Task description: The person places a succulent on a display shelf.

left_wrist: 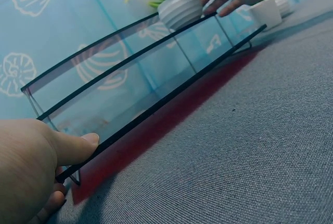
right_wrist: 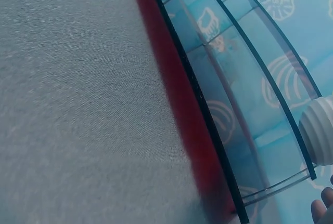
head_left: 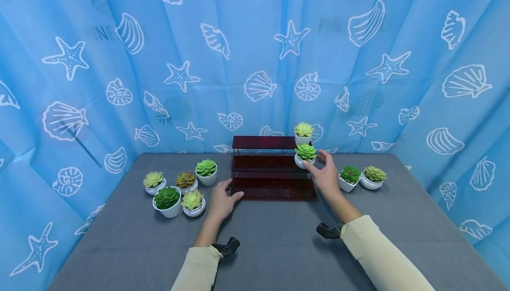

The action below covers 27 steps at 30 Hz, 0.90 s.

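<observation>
A dark red, see-through three-tier display stand (head_left: 275, 188) stands on the grey cloth. My left hand (head_left: 223, 200) grips its lowest tier at the left end, thumb on top and fingers underneath, as the left wrist view shows. On the right end of the middle tier is a green succulent (head_left: 306, 151) in a ribbed white pot (left_wrist: 180, 11). My right hand (head_left: 324, 176) holds this pot from the right, its thumb across the front and fingers at the far side. Behind it, a pale green succulent (head_left: 303, 130) in a white pot occupies the top tier's right end.
Several potted succulents are grouped left of the stand, including a dark green one (head_left: 167, 199) and a brownish one (head_left: 186, 180). Right of my right hand stand a succulent in a square pot (head_left: 348, 180) and one in a round pot (head_left: 372, 178). A blue shell-patterned curtain (head_left: 247, 60) hangs behind.
</observation>
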Tool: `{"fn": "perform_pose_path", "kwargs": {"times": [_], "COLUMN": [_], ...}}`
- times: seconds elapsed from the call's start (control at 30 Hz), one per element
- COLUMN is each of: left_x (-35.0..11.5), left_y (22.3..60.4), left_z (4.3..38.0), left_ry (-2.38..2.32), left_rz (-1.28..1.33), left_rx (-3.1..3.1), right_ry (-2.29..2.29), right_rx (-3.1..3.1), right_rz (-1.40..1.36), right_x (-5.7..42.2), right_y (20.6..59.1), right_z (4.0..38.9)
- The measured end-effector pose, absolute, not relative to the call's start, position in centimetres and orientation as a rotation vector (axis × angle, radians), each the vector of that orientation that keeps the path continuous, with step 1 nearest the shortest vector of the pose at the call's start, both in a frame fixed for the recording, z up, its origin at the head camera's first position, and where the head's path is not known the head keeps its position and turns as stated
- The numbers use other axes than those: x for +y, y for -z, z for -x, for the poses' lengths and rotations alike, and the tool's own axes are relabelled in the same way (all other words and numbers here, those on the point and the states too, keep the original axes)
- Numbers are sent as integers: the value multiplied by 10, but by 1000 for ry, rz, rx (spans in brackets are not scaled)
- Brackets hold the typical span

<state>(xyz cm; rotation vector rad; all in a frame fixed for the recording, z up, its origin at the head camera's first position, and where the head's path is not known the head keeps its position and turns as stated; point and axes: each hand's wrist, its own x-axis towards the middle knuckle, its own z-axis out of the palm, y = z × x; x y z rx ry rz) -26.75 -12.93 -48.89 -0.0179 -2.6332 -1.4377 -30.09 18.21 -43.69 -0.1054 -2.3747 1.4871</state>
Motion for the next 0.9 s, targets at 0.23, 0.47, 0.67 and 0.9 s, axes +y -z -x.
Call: {"fn": "perform_pose_path", "kwargs": {"times": [0.23, 0.47, 0.67, 0.9], "left_x": [-130, -131, -130, -129], "left_y": [489, 490, 489, 489], "left_z": [268, 268, 267, 267], "left_ry": [1432, 1439, 1423, 1412], "left_rz": [15, 38, 61, 36], "left_rx": [-2641, -2631, -2620, -2642], "right_ry": [-1471, -1419, -1411, -1413], "right_rx": [-2320, -2280, -2248, -2229], "right_rz": [73, 75, 102, 111], "right_x": [192, 206, 220, 232], "right_y": [435, 437, 439, 447], "right_z": [288, 269, 251, 236]}}
